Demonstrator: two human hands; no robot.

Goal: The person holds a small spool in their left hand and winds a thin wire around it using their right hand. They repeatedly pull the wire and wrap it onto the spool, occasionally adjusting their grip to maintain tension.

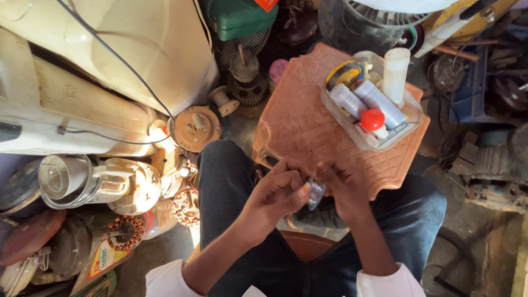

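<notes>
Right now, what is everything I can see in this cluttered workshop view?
Stool: one, orange plastic, in front of the knees.
Tub: one, clear, on the stool's right side.
Bottles: several, pale, lying and standing in the tub.
Red cap: one, in the tub's front.
Motor: one, tan, round, on the floor left of the stool.
Windings: two, copper, on the floor at left.
Jars: a few, metal and glass, far left.
Casing: one, cream, large, upper left.
Clear part: one, small, between both hands.
Left hand: fingers pinching the clear part.
Right hand: fingers on the clear part.
</notes>
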